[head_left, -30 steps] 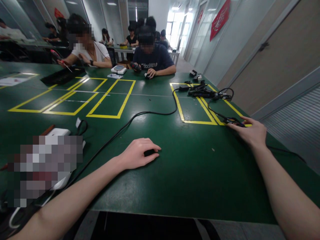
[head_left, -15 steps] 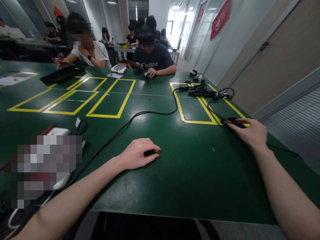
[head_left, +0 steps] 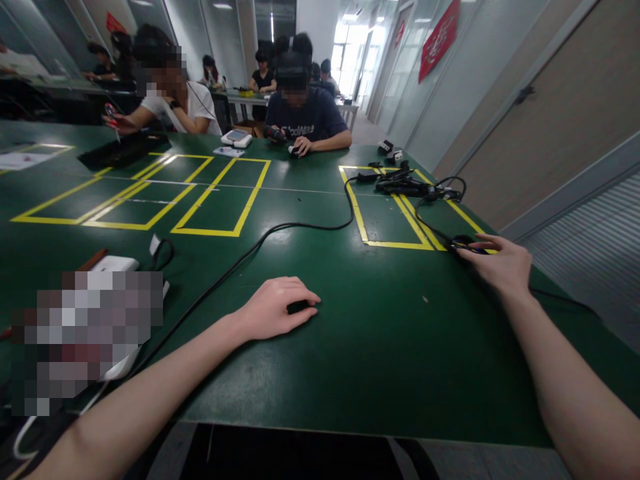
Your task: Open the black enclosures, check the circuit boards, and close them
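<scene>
The left hand point(head_left: 273, 310) lies on the green table point(head_left: 380, 347), its fingers curled closed over a small black piece point(head_left: 299, 307); the right hand point(head_left: 503, 267), well apart, touches a dark connector point(head_left: 467, 245) beside the yellow tape line point(head_left: 400, 245); whether it grips, I cannot tell.

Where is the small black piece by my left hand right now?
In the head view, the small black piece sits centrally on the green table, in the fingertips of the left hand, right of the black cable.
</scene>
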Tool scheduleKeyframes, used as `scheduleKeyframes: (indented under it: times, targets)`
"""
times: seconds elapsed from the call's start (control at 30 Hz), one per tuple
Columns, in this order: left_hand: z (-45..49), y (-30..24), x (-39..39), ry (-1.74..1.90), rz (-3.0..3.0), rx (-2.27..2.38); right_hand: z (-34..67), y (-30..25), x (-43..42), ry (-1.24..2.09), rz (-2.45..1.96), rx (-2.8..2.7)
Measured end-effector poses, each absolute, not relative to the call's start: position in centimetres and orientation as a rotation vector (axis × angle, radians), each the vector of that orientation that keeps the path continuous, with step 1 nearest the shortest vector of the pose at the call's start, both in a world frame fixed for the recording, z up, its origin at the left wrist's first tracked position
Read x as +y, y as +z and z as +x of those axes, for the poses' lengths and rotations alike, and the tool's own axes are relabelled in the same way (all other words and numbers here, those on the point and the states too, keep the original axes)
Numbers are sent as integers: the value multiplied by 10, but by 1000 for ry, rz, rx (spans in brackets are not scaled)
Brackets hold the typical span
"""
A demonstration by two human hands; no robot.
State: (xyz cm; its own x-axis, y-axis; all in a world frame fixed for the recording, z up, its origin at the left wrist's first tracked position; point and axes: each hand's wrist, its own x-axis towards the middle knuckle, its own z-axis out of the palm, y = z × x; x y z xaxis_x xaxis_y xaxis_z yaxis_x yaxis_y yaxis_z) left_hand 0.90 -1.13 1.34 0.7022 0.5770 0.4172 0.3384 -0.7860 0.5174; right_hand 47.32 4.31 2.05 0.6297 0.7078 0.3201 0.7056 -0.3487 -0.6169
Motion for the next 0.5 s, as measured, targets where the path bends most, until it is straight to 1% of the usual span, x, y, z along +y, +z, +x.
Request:
scheduleKeyframes:
  times: [0.17, 0.3, 0.4, 0.5]
  targets:
    - [9, 11, -11, 804, 2513, 707, 469, 25, 41, 26, -2107, -1153]
    - [9, 11, -10, 811, 2520, 699, 461, 33, 40, -77, -2300, -1267]
    - [9, 12, -11, 807, 2523, 700, 456, 36, 40, 6, -2437, -1316]
    - [9, 13, -11, 801, 2515, 701, 458, 34, 42, 29, -2444, -1312]
